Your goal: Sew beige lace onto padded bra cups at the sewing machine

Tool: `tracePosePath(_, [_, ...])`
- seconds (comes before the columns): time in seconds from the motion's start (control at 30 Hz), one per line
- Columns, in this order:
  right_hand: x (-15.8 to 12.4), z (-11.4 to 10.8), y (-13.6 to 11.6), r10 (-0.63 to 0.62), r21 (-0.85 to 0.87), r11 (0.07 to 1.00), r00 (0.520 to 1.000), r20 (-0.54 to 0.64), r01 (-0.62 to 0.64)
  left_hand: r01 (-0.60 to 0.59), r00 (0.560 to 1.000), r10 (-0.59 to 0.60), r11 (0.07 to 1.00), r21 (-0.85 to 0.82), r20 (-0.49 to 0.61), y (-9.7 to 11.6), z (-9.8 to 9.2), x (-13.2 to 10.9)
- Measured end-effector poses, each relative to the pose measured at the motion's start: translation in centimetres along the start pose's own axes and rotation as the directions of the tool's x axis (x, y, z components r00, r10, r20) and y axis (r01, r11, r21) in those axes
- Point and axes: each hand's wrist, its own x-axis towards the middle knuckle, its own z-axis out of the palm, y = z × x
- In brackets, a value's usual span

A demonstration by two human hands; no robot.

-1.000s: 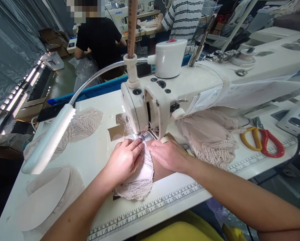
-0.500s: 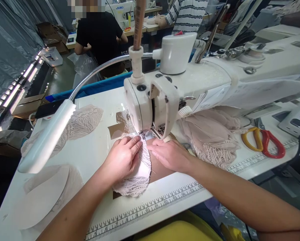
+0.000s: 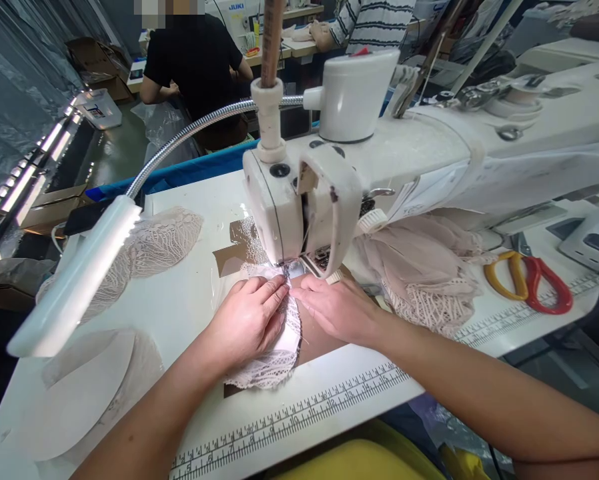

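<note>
A pale pink lace piece [image 3: 267, 373] with a white layer lies beneath the sewing machine [image 3: 269, 207], its upper end at the presser foot [image 3: 286, 268]. My left hand [image 3: 247, 321] rests over the lace, fingers together and bent, fingertips just in front of the foot, holding the cloth against the bed. From the other side, my right hand [image 3: 337, 310] has its thumb and fingers closed at the lace's right edge close to the foot. The fingertips of both hands nearly meet. Whatever the right fingers pinch is mostly hidden.
Left lie lace pieces [image 3: 164, 243] and a pale oval piece [image 3: 79, 400], below a lamp [image 3: 74, 280]. Right are gathered lace fabric [image 3: 424, 267] and scissors [image 3: 527, 280] with yellow and red handles. A ruler strip [image 3: 289, 420] runs along the front edge. Two people sit beyond.
The lace has moved slightly farther under the presser foot, and my left fingertips have shifted a little right towards my right hand. The view has tilted slightly.
</note>
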Motion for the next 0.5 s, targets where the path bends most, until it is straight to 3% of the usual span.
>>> tracePosePath(0.5, [0.56, 0.18, -0.15, 0.102, -0.116, 0.989, 0.994, 0.048, -0.096, -0.029, 0.999, 0.029, 1.0, -0.004, -0.013, -0.83, 0.58, 0.03])
